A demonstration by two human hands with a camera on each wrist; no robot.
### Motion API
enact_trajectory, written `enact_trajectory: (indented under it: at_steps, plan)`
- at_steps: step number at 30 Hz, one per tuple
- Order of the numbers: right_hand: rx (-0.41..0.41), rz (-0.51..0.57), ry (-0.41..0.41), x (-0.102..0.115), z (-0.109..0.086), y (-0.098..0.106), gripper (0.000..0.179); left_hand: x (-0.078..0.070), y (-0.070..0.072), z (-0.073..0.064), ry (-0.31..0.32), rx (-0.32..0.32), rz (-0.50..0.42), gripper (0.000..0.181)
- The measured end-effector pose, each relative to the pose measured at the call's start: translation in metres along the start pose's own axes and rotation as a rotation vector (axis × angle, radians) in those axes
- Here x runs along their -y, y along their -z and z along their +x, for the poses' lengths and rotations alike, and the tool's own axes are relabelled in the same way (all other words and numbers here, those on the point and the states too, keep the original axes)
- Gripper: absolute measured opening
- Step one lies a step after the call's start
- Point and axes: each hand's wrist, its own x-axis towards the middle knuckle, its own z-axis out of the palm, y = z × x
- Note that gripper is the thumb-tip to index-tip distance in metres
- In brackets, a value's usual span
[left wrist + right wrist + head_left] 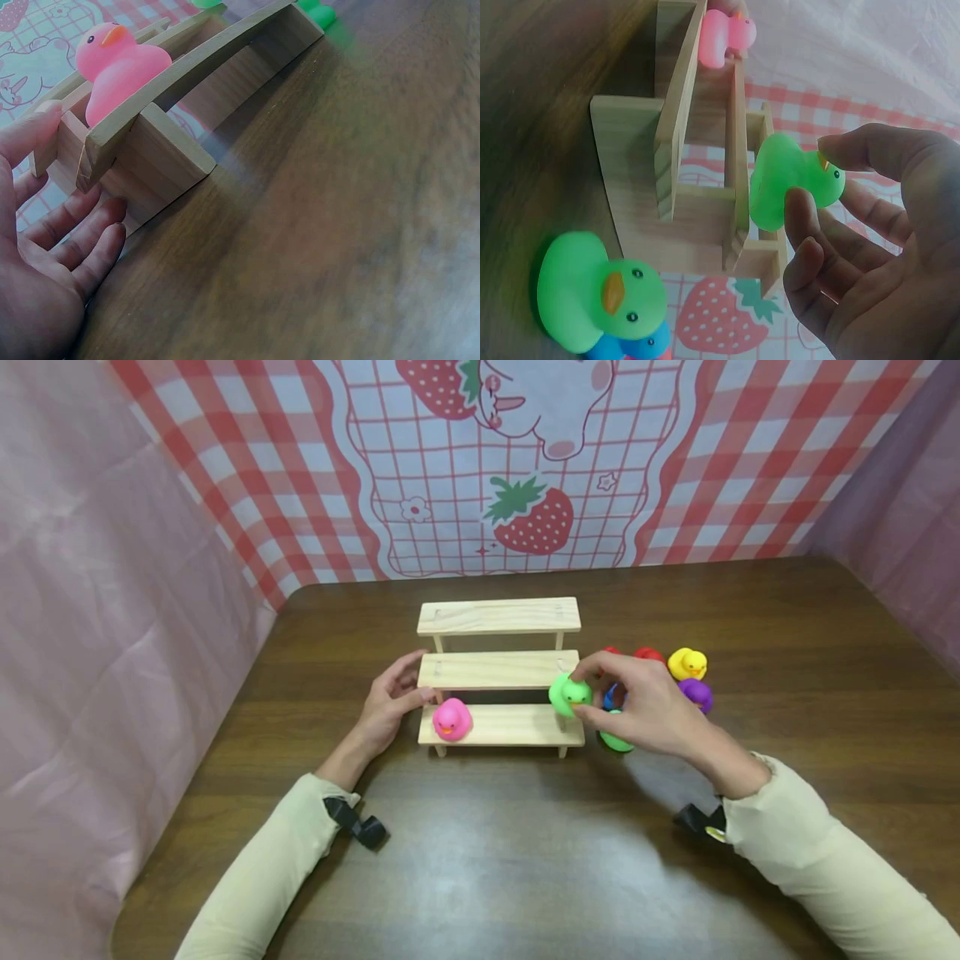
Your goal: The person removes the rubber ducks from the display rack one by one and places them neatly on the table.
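A three-tier wooden display shelf stands on the table. My left hand holds its left end, thumb and forefinger about the end of the middle plank and the other fingers by the side panel. On the left of the bottom plank sits a pink rubber duck. My right hand pinches a light green rubber duck between thumb and fingers, in front of the shelf's right end. In the right wrist view that duck looks upright relative to the planks, and whether it touches one I cannot tell.
Right of the shelf, partly behind my right hand, are more rubber ducks: a green one, a blue one, red ones, a yellow one and a purple one. A checked strawberry cloth hangs behind the table.
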Motion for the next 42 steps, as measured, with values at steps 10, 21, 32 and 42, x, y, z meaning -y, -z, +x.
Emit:
enact_trajectory:
  at_steps: [10,21,32,42]
  plan:
    - [-0.001,-0.028,-0.035,-0.003,-0.007,0.013,0.034,0.002,0.001,0.000,0.006,0.001,0.003,0.067]
    - [-0.033,-0.090,-0.059,-0.010,-0.016,0.028,0.034,0.002,0.001,-0.002,0.003,-0.007,0.007,0.066]
    - [-0.019,-0.137,-0.119,-0.022,-0.027,0.038,0.035,0.001,0.000,-0.001,0.017,-0.013,0.024,0.067]
    - [-0.022,-0.143,-0.137,-0.032,-0.036,0.045,0.037,-0.001,0.000,0.000,0.018,-0.010,0.027,0.067]
